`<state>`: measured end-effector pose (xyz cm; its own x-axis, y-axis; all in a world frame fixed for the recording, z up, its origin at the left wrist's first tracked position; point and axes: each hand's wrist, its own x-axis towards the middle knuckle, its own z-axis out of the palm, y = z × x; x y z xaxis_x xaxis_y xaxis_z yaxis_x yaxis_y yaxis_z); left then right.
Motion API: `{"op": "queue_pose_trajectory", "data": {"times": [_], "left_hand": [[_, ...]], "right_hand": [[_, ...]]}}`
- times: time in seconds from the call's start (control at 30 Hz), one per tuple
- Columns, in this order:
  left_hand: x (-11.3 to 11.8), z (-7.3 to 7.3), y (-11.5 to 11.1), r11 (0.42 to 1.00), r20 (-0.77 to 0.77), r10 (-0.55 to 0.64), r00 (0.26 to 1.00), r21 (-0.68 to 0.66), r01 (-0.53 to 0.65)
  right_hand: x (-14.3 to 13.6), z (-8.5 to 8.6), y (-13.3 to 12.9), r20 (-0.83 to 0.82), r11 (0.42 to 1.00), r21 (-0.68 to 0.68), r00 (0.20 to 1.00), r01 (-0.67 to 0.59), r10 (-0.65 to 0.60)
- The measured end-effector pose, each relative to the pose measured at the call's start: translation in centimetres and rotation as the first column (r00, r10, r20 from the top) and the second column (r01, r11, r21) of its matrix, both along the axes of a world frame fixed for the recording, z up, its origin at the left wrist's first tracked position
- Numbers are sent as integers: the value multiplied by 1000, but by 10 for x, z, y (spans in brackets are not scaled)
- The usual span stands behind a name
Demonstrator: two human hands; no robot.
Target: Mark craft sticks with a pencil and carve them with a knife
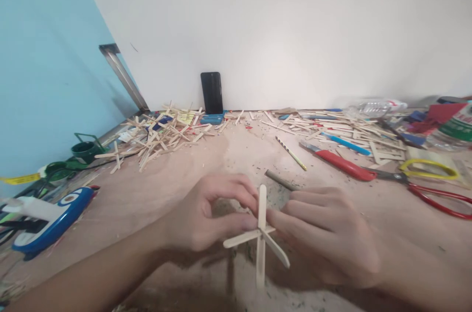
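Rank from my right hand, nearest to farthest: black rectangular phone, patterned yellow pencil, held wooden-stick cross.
1. Held wooden-stick cross: just left of the right hand.
2. Patterned yellow pencil: beyond, slightly left.
3. Black rectangular phone: far back, left.

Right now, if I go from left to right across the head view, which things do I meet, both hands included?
Blue-and-white object, left hand, star-shaped stick piece, right hand, scissors.

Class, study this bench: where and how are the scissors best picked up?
Probably by the yellow loop and red loop, coming from the right. The scissors lie with both loops facing right, spread apart, while the metal end points left toward the red knife.
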<state>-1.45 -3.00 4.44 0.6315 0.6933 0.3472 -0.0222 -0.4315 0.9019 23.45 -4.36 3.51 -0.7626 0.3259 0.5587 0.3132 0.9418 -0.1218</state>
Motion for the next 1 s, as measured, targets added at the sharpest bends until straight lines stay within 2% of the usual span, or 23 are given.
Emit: {"op": "queue_pose_trajectory", "data": {"times": [0.13,0.3,0.4,0.57,0.73,0.77,0.83,1.0], "left_hand": [[-3,5,-1,972,77,116,990,194,-129],[-6,8,-4,887,-5,81,997,456,-69],[-6,9,-7,847,-67,68,995,531,-22],[-5,13,-11,779,-176,115,978,627,21],[-6,15,-8,686,-138,96,986,727,35],[-5,15,-8,684,-133,84,988,728,40],[-4,15,-8,717,-107,81,991,697,17],[-6,17,-15,870,-46,185,982,473,-142]], "right_hand": [[-1,8,0,-2,1000,-11,1000,-11,11],[0,13,1,28,999,-20,999,-30,30],[2,10,2,32,999,-26,999,-42,43],[4,7,1,45,998,11,997,-69,68],[2,10,-2,32,997,35,997,-67,66],[1,10,-2,30,997,27,997,-67,67],[1,11,-2,21,998,3,997,-68,68],[2,18,-2,36,985,-156,997,-68,74]]}}
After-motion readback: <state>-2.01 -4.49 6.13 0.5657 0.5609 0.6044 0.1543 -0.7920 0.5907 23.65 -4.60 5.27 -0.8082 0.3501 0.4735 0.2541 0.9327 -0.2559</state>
